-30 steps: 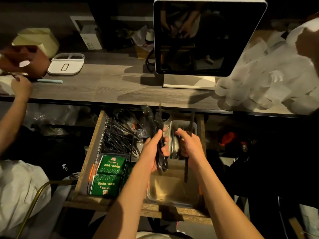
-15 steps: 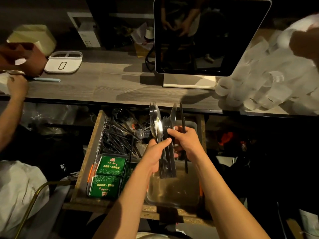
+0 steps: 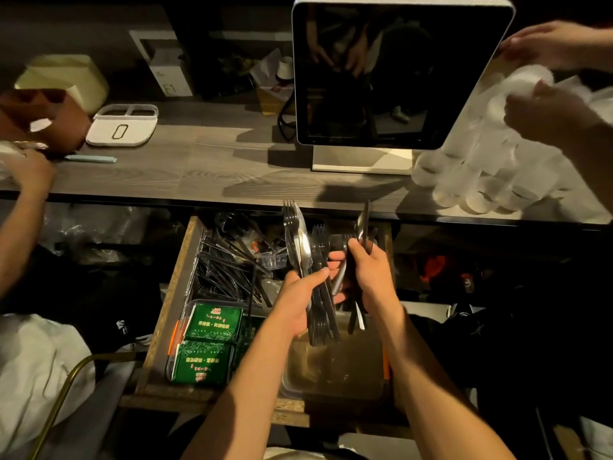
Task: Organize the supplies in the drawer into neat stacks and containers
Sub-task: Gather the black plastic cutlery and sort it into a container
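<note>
Black plastic forks and knives, a whole bundle [image 3: 313,270], sit gripped in the left hand [image 3: 297,302] over the drawer [image 3: 166,300]; the right hand [image 3: 371,277] pinches a few more [image 3: 363,227]. Sorting stage, I'd say. Next: square them, lay them in the clear tub [image 3: 331,376].

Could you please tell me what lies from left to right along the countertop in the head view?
Brown holder → white tray → blue pen → monitor → clear plastic cups.
</note>
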{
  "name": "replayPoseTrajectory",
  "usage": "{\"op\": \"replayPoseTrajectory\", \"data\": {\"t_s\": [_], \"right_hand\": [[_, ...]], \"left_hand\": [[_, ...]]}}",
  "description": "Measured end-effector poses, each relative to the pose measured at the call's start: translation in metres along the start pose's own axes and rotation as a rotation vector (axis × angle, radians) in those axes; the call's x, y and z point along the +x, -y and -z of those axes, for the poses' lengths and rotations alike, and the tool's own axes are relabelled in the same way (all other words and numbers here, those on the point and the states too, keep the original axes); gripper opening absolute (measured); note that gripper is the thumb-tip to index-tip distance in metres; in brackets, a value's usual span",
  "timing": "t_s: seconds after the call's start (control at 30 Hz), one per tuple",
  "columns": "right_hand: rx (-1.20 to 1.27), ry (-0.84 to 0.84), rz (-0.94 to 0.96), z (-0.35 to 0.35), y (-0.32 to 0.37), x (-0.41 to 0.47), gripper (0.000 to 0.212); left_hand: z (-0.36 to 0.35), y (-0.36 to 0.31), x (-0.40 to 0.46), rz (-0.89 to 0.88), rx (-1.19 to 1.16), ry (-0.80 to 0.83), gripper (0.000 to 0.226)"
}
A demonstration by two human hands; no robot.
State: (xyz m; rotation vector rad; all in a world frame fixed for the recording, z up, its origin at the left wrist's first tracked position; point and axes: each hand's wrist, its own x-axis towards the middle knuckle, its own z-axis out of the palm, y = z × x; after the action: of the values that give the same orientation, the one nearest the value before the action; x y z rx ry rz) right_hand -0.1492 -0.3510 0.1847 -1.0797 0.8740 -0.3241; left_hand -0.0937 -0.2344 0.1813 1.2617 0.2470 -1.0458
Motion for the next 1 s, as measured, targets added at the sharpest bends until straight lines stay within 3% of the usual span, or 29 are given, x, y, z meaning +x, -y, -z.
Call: {"op": "replayPoseTrajectory", "data": {"t_s": [0.1, 0.37, 0.47, 0.53, 0.63, 0.73, 0.87, 1.0], "right_hand": [[-0.006, -0.102, 0.092, 0.009, 0.004, 0.005, 0.026], [-0.356, 0.08, 0.102, 0.012, 0.004, -0.008, 0.023], [-0.366, 0.072, 0.134, 0.007, -0.006, -0.012, 0.009], [-0.388, 0.107, 0.106, 0.004, -0.005, -0.015, 0.015], [-0.386, 0.192, 0.004, 0.004, 0.002, -0.017, 0.026], [-0.341, 0.253, -0.075, 0.007, 0.009, -0.019, 0.024], [-0.272, 0.205, -0.134, 0.007, 0.011, -0.02, 0.018], [-0.119, 0.149, -0.119, 0.009, 0.007, -0.019, 0.01]], "left_hand": [[0.003, -0.001, 0.0, 0.013, -0.026, 0.017, 0.022], [0.006, -0.005, 0.002, -0.007, -0.025, -0.064, 0.021], [0.006, -0.007, 0.001, -0.009, 0.083, -0.095, 0.028], [0.005, -0.006, -0.002, -0.018, 0.197, -0.082, 0.026], [0.006, -0.004, -0.006, -0.049, 0.331, 0.027, 0.021], [0.011, -0.004, -0.009, -0.032, 0.333, 0.133, 0.026], [0.015, -0.003, -0.01, 0.026, 0.216, 0.07, 0.046], [0.017, -0.006, -0.011, 0.044, 0.096, 0.086, 0.044]]}}
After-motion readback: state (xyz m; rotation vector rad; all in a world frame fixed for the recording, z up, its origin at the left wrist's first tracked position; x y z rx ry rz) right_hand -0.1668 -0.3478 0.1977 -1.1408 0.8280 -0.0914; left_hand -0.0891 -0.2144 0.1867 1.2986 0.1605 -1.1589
